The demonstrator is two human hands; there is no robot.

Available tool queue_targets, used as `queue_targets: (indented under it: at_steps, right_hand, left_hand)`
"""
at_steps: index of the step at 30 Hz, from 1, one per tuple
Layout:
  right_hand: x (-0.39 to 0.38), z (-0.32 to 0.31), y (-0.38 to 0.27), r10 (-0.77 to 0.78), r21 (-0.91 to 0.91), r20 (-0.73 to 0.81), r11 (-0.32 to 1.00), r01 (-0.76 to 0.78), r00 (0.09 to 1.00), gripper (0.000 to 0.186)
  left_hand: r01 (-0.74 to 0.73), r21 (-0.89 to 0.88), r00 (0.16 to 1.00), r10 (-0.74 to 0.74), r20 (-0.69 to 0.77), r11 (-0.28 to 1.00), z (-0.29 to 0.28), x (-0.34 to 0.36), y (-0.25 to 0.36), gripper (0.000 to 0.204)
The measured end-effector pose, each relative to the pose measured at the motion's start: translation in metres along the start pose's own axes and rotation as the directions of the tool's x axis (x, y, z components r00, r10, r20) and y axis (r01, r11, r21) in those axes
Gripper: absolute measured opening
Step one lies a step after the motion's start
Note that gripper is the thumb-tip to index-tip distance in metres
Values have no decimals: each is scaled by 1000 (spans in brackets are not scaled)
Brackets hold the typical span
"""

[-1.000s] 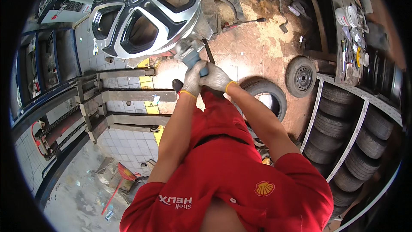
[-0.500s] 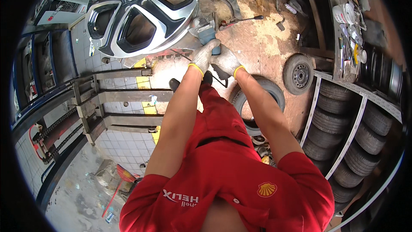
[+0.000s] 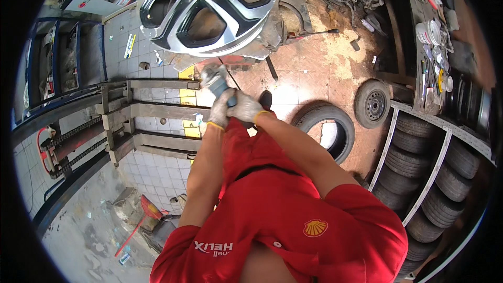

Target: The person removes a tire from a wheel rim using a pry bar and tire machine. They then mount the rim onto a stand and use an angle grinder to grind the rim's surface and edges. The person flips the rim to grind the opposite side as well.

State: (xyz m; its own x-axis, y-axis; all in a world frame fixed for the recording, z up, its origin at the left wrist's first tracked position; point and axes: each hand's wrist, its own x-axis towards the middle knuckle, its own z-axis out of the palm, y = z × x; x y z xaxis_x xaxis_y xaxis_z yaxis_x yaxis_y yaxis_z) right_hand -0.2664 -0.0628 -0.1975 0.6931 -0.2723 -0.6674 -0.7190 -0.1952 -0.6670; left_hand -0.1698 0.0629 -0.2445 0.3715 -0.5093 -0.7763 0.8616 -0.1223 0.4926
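Note:
My left hand point(image 3: 220, 110) and my right hand point(image 3: 245, 107) wear whitish work gloves with yellow cuffs. Both are closed round the body of a blue power tool that looks like an angle grinder point(image 3: 216, 86). Its metallic head points away and to the left, slightly blurred. Beyond it, apart from the tool, lies a large black-and-silver alloy wheel rim point(image 3: 240, 27). The grinder's lower end is hidden by the gloves.
Steel beams of a rack point(image 3: 167, 110) reach in from the left. On the floor to the right lie a loose tyre point(image 3: 343, 141) and a wheel with a steel rim point(image 3: 372, 103). Stacked tyres point(image 3: 406, 160) fill a rack under the bench. A long-handled tool point(image 3: 314, 35) lies beyond.
Both hands have drawn the grinder back and to the left, away from the rim's near edge. My view has shifted slightly, so the rim appears further right.

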Motion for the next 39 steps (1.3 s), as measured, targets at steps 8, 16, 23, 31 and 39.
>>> queue_targets:
  at_steps: [8, 16, 23, 31, 39]
  right_hand:
    - [-18, 83, -71, -266, -172, 239, 935, 310, 934, 81]
    - [-38, 6, 40, 198, -149, -177, 963, -225, 964, 67]
    - [-30, -28, 121, 337, 188, -251, 937, -295, 907, 57]
    - [-19, -23, 72, 362, 172, -115, 924, -341, 925, 41]
    - [-9, -44, 78, 364, 310, -66, 893, -327, 929, 45]
  left_hand:
    - [-267, -68, 958, 257, -131, 961, -211, -83, 45, 49]
    - [-501, -204, 846, 426, -320, 841, -328, -96, 104, 38]
    - [-604, -306, 777, 457, -433, 736, -356, -78, 130, 31]
    - [-645, -212, 721, 492, -488, 734, -333, -59, 141, 38]
    - [-644, -203, 721, 496, -484, 738, -297, -50, 150, 45]
